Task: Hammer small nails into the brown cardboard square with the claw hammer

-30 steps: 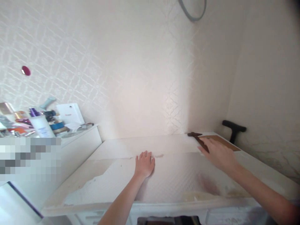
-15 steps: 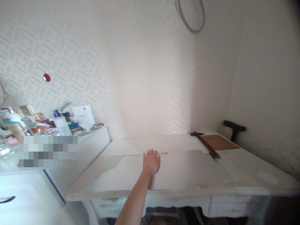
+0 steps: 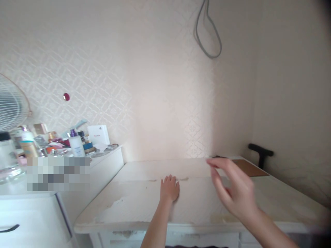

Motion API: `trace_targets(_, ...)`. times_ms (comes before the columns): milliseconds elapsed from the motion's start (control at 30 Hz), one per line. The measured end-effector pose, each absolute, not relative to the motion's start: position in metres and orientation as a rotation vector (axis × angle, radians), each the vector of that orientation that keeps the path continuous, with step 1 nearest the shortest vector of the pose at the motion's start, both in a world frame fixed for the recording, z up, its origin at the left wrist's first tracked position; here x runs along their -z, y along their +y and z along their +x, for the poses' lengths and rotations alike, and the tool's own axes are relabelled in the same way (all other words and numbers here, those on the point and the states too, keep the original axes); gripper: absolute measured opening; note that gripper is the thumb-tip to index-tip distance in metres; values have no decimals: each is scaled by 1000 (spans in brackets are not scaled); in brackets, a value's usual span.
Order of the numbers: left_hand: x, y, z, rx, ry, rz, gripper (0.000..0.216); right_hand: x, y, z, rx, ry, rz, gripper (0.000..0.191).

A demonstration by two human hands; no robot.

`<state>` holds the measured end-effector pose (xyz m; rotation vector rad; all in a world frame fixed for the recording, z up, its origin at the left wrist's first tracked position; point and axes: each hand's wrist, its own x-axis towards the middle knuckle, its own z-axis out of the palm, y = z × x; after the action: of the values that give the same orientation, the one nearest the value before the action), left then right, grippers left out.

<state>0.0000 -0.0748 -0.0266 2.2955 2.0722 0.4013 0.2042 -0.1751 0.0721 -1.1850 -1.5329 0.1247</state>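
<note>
My left hand (image 3: 169, 188) lies flat and open on the white sheet (image 3: 196, 199) that covers the worn white table (image 3: 139, 222). My right hand (image 3: 234, 191) hovers above the table's right half, fingers apart and slightly curled, holding nothing; it is blurred by motion. Behind it a brown board (image 3: 250, 167) lies at the table's far right corner. The dark wooden strip beside the board is mostly hidden by my right hand.
A white cabinet (image 3: 77, 179) on the left carries several bottles and jars, a white box (image 3: 98, 134) and a fan (image 3: 11, 103). A black handle (image 3: 260, 151) juts up by the right wall. A grey cable loop (image 3: 207, 32) hangs on the wallpapered wall.
My right hand left the wooden strip, went out of view, and has come back above the table. The camera has tilted down and backed off a little. My left hand stays flat.
</note>
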Motion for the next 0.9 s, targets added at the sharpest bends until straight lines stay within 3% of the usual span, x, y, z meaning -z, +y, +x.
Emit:
trace_targets(100, 27, -75, 0, -427, 2095, 2294, 49, -36, -125, 204, 134, -1779, -1443, 51)
trace_targets(200, 27, -75, 0, -445, 2102, 2289, 49, 21, -83, 216, -9, -1938, -1964, 54)
trace_targets(333, 26, -75, 0, -414, 2099, 2287, 50, 65, -68, 230, 47, -2031, -2046, 53)
trace_targets(900, 24, -76, 0, -382, 2106, 2267, 50, 54, -78, 226, 67, -2035, -2053, 51)
